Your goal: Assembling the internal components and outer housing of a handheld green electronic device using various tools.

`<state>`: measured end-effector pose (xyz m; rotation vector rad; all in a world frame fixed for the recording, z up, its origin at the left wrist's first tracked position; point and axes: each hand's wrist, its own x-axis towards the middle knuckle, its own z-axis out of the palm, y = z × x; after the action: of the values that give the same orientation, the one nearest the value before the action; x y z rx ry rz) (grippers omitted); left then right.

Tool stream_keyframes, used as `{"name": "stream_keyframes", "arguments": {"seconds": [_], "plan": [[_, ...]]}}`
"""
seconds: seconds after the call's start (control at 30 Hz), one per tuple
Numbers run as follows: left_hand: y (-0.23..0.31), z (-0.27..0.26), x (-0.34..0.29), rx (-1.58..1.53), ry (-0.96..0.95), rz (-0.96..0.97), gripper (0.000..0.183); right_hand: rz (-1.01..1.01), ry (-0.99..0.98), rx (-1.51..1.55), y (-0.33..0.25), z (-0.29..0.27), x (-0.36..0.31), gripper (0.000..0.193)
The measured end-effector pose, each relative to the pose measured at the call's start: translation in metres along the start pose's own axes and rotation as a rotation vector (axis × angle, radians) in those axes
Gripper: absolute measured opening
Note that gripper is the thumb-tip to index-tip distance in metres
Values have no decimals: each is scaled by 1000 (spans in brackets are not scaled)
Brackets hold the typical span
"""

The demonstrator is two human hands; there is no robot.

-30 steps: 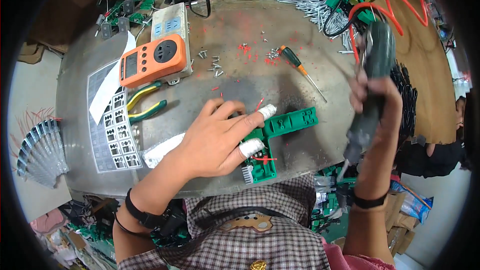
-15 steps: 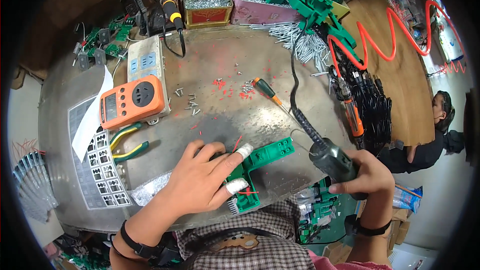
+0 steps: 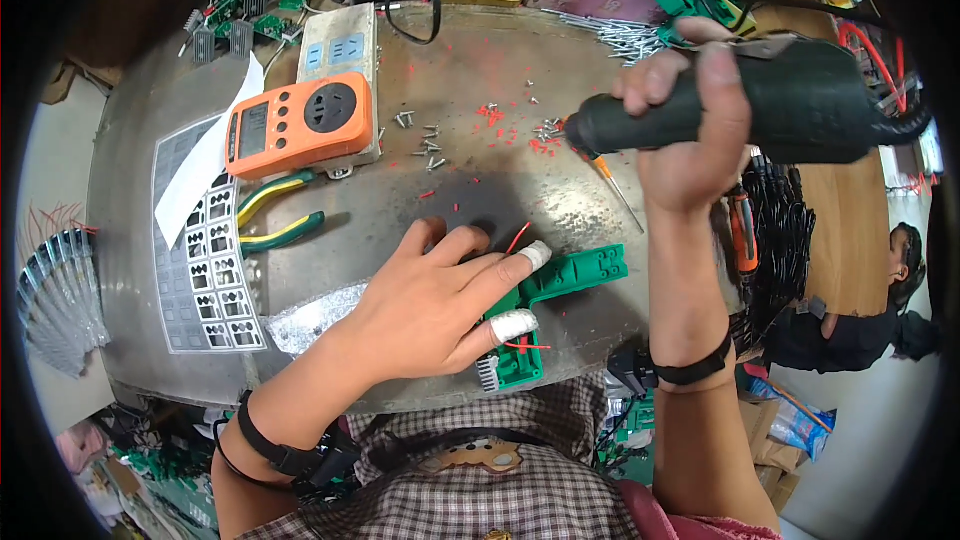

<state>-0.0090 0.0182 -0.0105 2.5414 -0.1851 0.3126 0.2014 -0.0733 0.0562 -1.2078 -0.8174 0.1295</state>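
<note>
The right hand, low at the desk's right edge half a second ago, now grips the dark power screwdriver raised above the green plastic part, which the left hand pins flat.

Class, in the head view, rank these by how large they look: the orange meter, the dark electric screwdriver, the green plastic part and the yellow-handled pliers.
1. Dark electric screwdriver, raised nearer the camera, so its lead is unsure.
2. Orange meter.
3. Green plastic part, partly under the left hand.
4. Yellow-handled pliers.
</note>
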Motion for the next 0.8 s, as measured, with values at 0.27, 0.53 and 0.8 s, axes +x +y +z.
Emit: {"name": "stream_keyframes", "arguments": {"seconds": [0.27,0.53,0.8], "plan": [[-6,0,-2,-139,114,29,51,35,14,50,18,-1,-7,42],[1,-9,35,82,379,-211,44,10,-278,542,-53,-40,-15,51],[-7,0,24,18,294,-289,36,-38,120,261,7,-24,-9,42]]}}
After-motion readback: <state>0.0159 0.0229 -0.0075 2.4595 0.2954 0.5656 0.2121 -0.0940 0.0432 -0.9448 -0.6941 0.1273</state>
